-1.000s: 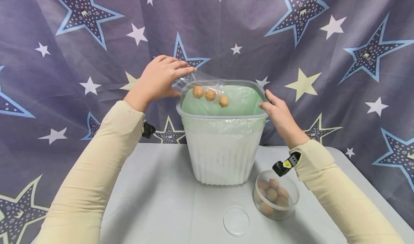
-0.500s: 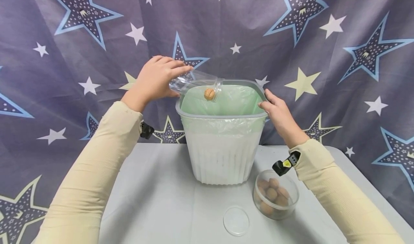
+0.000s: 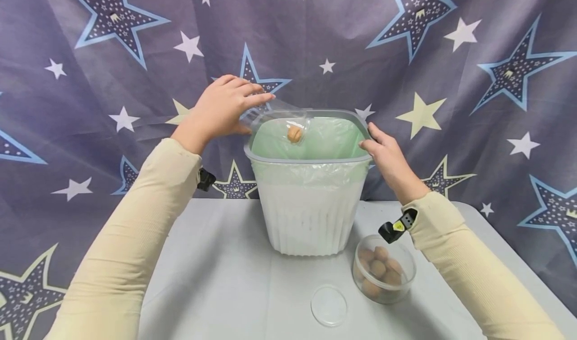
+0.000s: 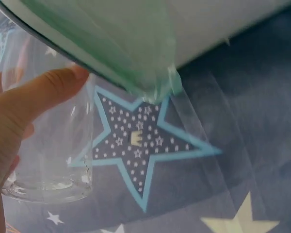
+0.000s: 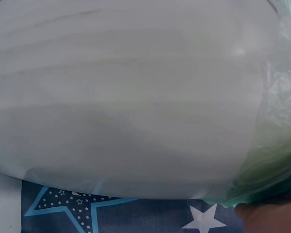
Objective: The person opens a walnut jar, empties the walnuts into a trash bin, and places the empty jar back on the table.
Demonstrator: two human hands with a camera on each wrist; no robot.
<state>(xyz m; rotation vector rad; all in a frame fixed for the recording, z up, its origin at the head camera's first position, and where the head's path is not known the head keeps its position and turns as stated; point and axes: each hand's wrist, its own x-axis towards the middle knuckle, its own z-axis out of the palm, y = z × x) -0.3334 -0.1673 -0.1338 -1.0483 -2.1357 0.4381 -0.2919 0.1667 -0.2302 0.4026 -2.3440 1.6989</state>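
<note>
My left hand (image 3: pixel 225 107) grips a clear plastic jar (image 4: pixel 56 141) around its side. In the head view the jar lies tilted, mouth toward the right, over the opening of a white ribbed trash bin (image 3: pixel 311 210). One walnut (image 3: pixel 295 134) shows at the jar's mouth, above the green bin liner (image 3: pixel 338 139). On the bin's right side, my right hand (image 3: pixel 389 159) holds the grey rim, thumb on the inner side. In the right wrist view the bin wall fills most of the picture, and only part of that hand (image 5: pixel 271 216) shows. The bin's bottom is hidden.
A round clear tub (image 3: pixel 385 292) with several walnuts stands on the white table (image 3: pixel 216 280), right of the bin and below my right wrist. Left of the tub lies a clear round lid (image 3: pixel 329 306). Behind the table hangs a star-patterned curtain (image 3: pixel 360 29).
Three walnuts showed at the jar a second ago; half a second ago and now just one shows. The jar has shifted a little at the bin's opening. My right hand stays on the rim.
</note>
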